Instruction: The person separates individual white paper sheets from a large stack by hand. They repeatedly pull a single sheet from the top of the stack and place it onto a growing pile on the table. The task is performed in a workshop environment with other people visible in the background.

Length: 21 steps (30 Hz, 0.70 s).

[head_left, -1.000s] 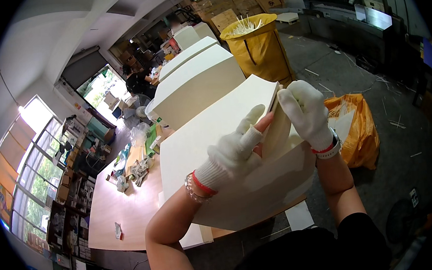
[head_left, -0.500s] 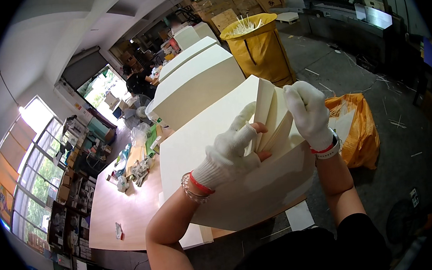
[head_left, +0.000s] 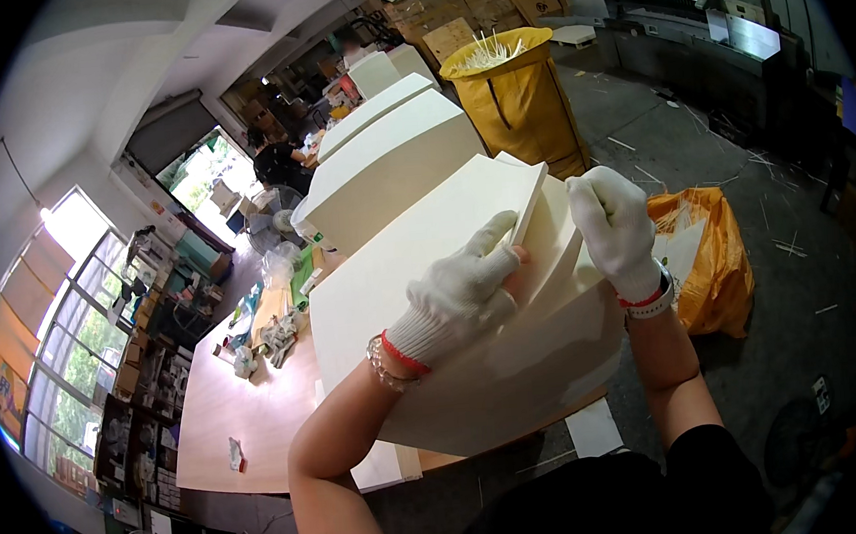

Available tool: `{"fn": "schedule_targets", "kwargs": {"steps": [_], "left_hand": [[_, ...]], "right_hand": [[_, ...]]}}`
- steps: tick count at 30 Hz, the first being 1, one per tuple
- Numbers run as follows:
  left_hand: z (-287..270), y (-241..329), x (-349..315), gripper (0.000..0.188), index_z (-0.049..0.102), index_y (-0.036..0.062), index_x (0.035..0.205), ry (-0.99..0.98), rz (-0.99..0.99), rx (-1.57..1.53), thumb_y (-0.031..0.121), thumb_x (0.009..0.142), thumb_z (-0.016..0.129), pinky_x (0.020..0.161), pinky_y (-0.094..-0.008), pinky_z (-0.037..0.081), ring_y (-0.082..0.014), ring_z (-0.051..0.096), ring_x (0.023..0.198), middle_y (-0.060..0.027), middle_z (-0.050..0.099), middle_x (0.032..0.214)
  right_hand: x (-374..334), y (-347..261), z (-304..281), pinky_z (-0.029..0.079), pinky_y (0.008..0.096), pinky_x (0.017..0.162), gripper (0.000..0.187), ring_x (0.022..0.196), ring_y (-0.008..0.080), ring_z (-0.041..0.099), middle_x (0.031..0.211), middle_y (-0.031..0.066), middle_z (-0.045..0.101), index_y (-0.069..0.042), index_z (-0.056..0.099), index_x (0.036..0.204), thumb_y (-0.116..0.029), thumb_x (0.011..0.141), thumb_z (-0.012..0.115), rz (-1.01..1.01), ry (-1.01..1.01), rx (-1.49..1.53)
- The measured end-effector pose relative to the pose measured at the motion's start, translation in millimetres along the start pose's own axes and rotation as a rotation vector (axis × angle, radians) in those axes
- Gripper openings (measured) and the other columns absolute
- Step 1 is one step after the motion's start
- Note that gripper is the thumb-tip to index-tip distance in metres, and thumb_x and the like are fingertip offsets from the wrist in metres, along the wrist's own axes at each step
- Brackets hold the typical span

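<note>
A tall stack of cream paper sheets (head_left: 389, 270) lies on the wooden table (head_left: 230, 420) in front of me. My left hand (head_left: 459, 290), in a white knit glove, lies flat on the stack with its fingers under a lifted wad of sheets (head_left: 544, 229). My right hand (head_left: 616, 229), gloved too, grips the right edge of that wad and bends it upward. The lifted sheets fan apart at the far corner.
Two more cream paper stacks (head_left: 391, 160) stand beyond mine. A yellow bin (head_left: 520, 92) with strips stands at the back, an orange bag (head_left: 710, 257) on the floor at right. Another person (head_left: 277, 163) works far off near the doorway. Small clutter (head_left: 274, 332) lies on the table's left.
The wad of sheets has been raised higher and fanned out more. My left hand slid from pinching the corner to lying flat beneath the lifted sheets.
</note>
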<state>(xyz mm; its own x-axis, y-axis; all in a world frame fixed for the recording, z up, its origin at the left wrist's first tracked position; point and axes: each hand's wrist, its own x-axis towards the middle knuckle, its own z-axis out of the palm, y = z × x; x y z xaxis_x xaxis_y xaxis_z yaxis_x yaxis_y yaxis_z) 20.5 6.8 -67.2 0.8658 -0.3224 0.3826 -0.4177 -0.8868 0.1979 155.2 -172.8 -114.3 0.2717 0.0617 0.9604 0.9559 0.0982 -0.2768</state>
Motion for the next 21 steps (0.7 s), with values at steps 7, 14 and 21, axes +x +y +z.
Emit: {"fn": "schedule_targets", "kwargs": {"steps": [7,14,21], "left_hand": [[-6.3,5.1,-2.3,0.047,0.064,0.0136,0.111,-0.054,-0.116,0.037,0.043,0.078,0.081,0.094,-0.0395,0.052,-0.0388,0.063,0.116,-0.0219,0.041,0.153],[-4.8,4.8,-4.2,0.03,0.065,0.0094,0.113,-0.061,-0.105,-0.066,0.015,0.085,0.072,0.103,-0.0369,0.046,-0.0382,0.054,0.131,-0.0268,0.039,0.154],[-7.7,1.2,-3.6,0.051,0.061,0.0123,0.131,-0.095,0.02,-0.023,0.005,0.081,0.062,0.086,-0.035,0.054,-0.0331,0.068,0.104,-0.0168,0.059,0.128]], "right_hand": [[-4.7,4.1,1.0,0.035,0.0362,0.051,0.008,0.055,0.0225,0.046,0.063,0.0078,0.044,0.003,0.061,0.089,-0.002,0.094,0.058,0.02,-0.009,-0.003],[-3.8,-3.6,3.1,0.036,0.0371,0.051,0.017,0.056,0.0232,0.047,0.061,0.0091,0.044,0.003,0.061,0.077,-0.006,0.092,0.064,0.28,0.021,0.131],[-1.4,-4.6,5.0,0.036,0.0366,0.051,0.015,0.053,0.023,0.046,0.058,0.0097,0.043,0.003,0.06,0.078,-0.003,0.091,0.062,0.184,0.023,0.036]]}}
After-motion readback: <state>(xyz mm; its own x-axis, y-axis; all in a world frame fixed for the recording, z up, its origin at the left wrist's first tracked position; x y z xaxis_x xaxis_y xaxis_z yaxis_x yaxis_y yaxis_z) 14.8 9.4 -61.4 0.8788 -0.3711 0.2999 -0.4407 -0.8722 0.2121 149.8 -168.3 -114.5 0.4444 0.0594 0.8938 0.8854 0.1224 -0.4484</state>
